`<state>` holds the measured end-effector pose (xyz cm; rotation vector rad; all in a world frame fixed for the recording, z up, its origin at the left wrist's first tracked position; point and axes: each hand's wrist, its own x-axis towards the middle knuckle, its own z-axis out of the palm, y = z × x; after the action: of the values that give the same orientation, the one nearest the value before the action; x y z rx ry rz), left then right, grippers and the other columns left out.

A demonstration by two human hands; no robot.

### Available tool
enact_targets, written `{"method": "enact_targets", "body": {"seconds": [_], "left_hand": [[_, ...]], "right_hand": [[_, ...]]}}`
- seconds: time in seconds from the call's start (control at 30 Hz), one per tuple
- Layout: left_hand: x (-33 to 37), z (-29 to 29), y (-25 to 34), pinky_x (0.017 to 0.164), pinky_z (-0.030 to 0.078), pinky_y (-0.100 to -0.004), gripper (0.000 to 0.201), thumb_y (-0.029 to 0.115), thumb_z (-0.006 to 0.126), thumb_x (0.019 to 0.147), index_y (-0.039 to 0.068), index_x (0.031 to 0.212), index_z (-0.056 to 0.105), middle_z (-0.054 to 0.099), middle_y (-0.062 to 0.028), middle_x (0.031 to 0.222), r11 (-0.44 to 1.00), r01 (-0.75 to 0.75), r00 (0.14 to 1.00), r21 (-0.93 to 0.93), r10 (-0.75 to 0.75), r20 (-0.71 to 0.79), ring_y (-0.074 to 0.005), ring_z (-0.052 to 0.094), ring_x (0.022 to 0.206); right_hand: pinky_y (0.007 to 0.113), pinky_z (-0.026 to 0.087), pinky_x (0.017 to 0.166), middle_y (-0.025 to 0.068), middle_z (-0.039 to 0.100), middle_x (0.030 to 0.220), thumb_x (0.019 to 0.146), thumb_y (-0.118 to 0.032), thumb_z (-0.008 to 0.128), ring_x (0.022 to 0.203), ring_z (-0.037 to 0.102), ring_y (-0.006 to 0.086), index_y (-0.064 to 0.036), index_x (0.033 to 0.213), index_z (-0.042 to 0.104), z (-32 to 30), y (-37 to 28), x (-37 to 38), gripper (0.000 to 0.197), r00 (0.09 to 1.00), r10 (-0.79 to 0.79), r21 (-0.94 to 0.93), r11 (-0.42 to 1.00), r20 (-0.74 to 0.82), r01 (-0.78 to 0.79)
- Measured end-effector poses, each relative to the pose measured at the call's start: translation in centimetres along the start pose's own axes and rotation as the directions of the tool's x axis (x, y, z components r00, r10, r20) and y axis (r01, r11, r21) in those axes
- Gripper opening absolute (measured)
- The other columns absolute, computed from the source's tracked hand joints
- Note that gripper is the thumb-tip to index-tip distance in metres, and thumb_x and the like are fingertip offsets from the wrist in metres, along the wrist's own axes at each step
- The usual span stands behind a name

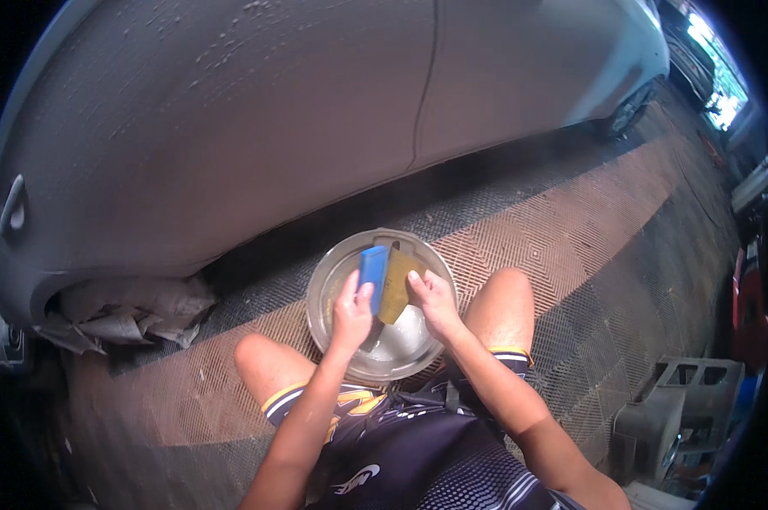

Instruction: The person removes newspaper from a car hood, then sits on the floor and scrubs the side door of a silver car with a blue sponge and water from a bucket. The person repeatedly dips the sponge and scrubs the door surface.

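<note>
Slim, straight-edged blue block [372,270] points lengthwise toward car [316,127]; left hand [352,310] grips it. Right hand [436,302] pinches angular olive sheet [398,287].

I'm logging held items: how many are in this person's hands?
2: a blue block in the left hand, and an olive sheet in the right hand. Anything small behind the fingers could be hidden.
</note>
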<state>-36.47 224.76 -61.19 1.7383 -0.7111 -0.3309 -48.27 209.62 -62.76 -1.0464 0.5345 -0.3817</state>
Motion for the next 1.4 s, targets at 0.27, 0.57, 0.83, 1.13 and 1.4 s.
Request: {"method": "enact_targets", "body": {"seconds": [0.27, 0.57, 0.83, 1.13, 1.4], "left_hand": [[1.2, 2.5, 0.0, 0.109, 0.046, -0.0379, 0.037, 0.016, 0.049, 0.112, -0.004, 0.142, 0.059, 0.065, -0.0172, 0.128, 0.995, -0.087, 0.993, -0.046, 0.091, 0.078, -0.026, 0.061, 0.124], [1.0, 4.6, -2.7, 0.109, 0.046, -0.0379, 0.044, 0.025, 0.051, 0.113, -0.005, 0.145, 0.057, 0.06, -0.0147, 0.133, 0.985, 0.045, 0.993, -0.168, -0.025, 0.116, -0.0259, 0.059, 0.125], [2.1, 6.3, -4.8, 0.116, 0.04, -0.0404, 0.047, 0.021, 0.053, 0.111, -0.005, 0.15, 0.052, 0.055, -0.0175, 0.148, 0.973, 0.128, 0.945, -0.194, -0.06, 0.322, -0.028, 0.055, 0.134], [8.6, 4.5, -4.9, 0.09, 0.057, -0.0414, 0.041, 0.024, 0.06, 0.106, -0.006, 0.134, 0.063, 0.066, -0.0178, 0.131, 0.747, 0.598, 0.781, -0.291, -0.459, 0.424, -0.0289, 0.066, 0.112], [4.0, 5.1, 1.5, 0.107, 0.049, -0.0446, 0.048, 0.021, 0.066, 0.102, -0.007, 0.141, 0.059, 0.069, -0.0247, 0.132, 0.955, -0.122, 0.922, 0.269, 0.009, 0.387, -0.0368, 0.066, 0.121]], "right_hand": [[0.026, 0.053, 0.079, -0.0012, 0.07, 0.101, 0.111, -0.028, 0.059, 0.087, 0.062, 0.0064, -0.0035, 0.12, 0.066, -0.1, -1.5, -0.8, 0.027, 0.995, -0.1, -0.086, 0.991, 0.026, 0.102], [0.029, 0.05, 0.068, -0.0021, 0.06, 0.085, 0.109, -0.033, 0.063, 0.081, 0.052, 0.0059, 0.0008, 0.099, 0.066, -2.0, 0.8, 0.6, 0.035, 0.953, -0.301, -0.46, 0.851, -0.031, 0.254], [0.043, 0.056, 0.078, 0.0202, 0.071, 0.092, 0.089, -0.043, 0.081, 0.085, 0.068, 0.0218, 0.0032, 0.112, 0.068, -2.3, 1.1, -0.9, 0.053, 0.776, -0.579, -0.705, 0.658, -0.25, 0.264], [0.04, 0.051, 0.103, 0.0141, 0.071, 0.117, 0.09, -0.008, 0.075, 0.112, 0.065, 0.0237, 0.0008, 0.129, 0.062, -1.5, 0.6, 2.4, 0.042, 0.927, -0.358, -0.256, 0.912, -0.114, 0.32], [0.045, 0.052, 0.103, 0.0235, 0.07, 0.126, 0.096, -0.017, 0.07, 0.12, 0.067, 0.0343, 0.0016, 0.137, 0.056, -1.4, 2.3, 2.4, 0.048, 0.874, -0.293, -0.429, 0.896, -0.388, 0.11]]}}
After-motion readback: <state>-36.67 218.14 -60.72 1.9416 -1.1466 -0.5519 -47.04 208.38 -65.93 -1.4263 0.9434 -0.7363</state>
